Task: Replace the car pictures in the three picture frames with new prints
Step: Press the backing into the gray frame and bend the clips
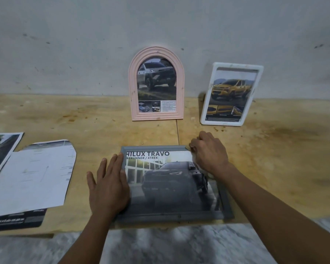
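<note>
A grey rectangular frame (225, 204) lies flat near the front edge of the wooden table. On it rests a dark pickup print (166, 180) headed "HILUX TRAVO". My left hand (109, 185) presses flat on the frame's left side, fingers spread. My right hand (210, 153) curls over the frame's top right corner, fingertips pinching at the print's edge. A pink arched frame (135, 96) with a silver truck picture leans against the wall behind. To its right a white frame (234, 122) with a yellow truck picture leans too.
Loose sheets lie at the left: a white cut-out sheet (32, 174) face down over a dark print (15, 220), and another print (0, 149) at the far left edge. The stained wooden tabletop (274, 149) meets a grey wall. Marble floor (160, 244) shows below.
</note>
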`<state>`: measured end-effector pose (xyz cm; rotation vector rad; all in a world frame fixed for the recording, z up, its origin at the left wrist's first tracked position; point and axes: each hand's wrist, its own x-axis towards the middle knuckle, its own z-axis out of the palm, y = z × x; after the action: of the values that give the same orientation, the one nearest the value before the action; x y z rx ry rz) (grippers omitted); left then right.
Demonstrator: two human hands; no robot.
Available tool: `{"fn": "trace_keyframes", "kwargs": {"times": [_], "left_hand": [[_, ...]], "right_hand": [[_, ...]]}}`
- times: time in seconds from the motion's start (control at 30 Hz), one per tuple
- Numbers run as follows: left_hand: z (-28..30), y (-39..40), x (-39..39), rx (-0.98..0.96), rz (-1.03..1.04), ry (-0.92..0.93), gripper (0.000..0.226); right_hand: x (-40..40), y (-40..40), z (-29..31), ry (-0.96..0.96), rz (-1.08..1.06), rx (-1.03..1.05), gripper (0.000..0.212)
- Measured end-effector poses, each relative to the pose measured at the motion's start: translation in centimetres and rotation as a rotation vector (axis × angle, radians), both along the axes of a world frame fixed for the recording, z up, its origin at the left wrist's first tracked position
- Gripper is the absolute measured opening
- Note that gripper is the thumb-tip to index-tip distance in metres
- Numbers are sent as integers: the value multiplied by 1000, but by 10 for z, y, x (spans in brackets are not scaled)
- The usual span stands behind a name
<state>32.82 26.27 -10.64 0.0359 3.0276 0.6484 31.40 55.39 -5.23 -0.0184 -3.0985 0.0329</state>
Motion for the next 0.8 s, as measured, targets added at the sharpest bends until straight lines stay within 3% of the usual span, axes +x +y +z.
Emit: {"fn": "trace_keyframes", "kwargs": {"times": [0.17,0.47,0.8], "left_hand": [[0,0,1,20,7,18,50],[-2,1,0,20,-4,59,58],[2,2,1,31,-14,65,58]], "right_hand": [[9,23,13,-26,-20,25,29],[30,39,1,-120,-6,-211,36],[69,32,-5,-49,-66,-238,34]]}}
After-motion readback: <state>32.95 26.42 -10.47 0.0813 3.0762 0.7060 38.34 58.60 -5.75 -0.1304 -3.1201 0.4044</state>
